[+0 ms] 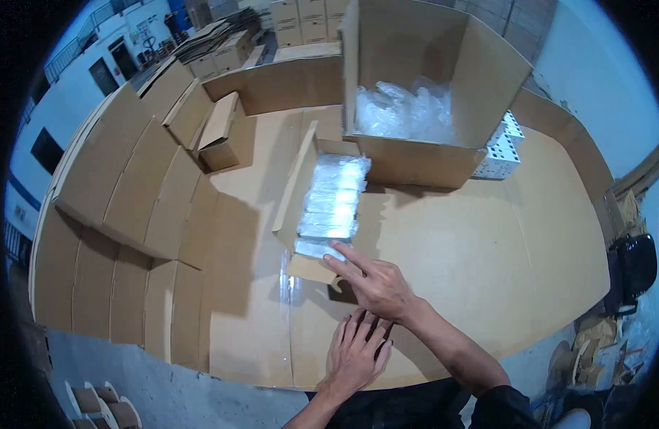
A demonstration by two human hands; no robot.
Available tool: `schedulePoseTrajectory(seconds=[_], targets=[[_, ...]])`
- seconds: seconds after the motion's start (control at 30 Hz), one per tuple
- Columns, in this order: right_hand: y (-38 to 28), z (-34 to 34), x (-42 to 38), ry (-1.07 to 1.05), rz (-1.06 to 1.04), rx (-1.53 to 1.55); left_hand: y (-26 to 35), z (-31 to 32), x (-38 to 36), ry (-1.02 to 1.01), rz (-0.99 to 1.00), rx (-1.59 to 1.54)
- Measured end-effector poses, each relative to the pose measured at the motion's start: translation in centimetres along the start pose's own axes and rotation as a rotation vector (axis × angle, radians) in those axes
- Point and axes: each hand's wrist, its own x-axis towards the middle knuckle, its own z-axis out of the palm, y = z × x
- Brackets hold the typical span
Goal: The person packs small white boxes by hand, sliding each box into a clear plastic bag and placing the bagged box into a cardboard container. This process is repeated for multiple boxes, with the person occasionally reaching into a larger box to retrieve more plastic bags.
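Observation:
An open cardboard carton (290, 193) stands in the middle of the cardboard-covered table, its long flap raised on the left. Inside it lies a row of clear plastic-wrapped packets (334, 193). My right hand (381, 286) reaches over the near end of the carton. Its index and middle fingers are stretched out at the nearest packet (318, 247), seemingly touching it; the other fingers are partly hidden. My left hand (354, 352) rests on the table (258, 350) near its front edge, fingers spread and holding nothing. It lies just below the right wrist.
Stacked closed cartons (129, 186) line the left side, with another carton (222, 132) beyond. A large open box (422, 161) holding clear plastic bags (404, 111) stands behind right. White blocks with dark holes (499, 156) sit beside it. Cardboard walls edge the table's back and right.

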Motion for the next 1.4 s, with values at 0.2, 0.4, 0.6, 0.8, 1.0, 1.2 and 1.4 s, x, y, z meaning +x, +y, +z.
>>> schedulePoseTrajectory(seconds=[0.2,0.4,0.6,0.8,1.0,1.2,1.4], targets=[[2.7,-3.4,-1.7,-0.048,0.033,-0.052,0.5,0.2,1.3,-0.029,-0.004,0.022],[8.9,-8.9,-5.4,0.027,0.196,-0.146,0.6,2.8,5.4,-0.001,0.062,-0.01],[17.4,-15.7,-9.0,0.138,0.35,-0.304,0.4,5.5,14.0,0.11,0.053,-0.049],[26.9,-21.9,-9.7,0.532,0.598,-0.132,-1.7,7.4,22.5,0.221,-0.05,0.03],[36.7,-23.5,-9.9,0.576,0.624,-0.259,-3.3,8.9,26.6,0.281,-0.056,0.073],[43.1,-22.1,-10.2,0.43,0.764,-0.266,-2.9,8.3,27.1,0.206,-0.073,0.064],[45.2,-21.4,-8.5,0.38,0.944,-0.296,-3.4,8.5,27.5,0.253,0.065,0.188]])
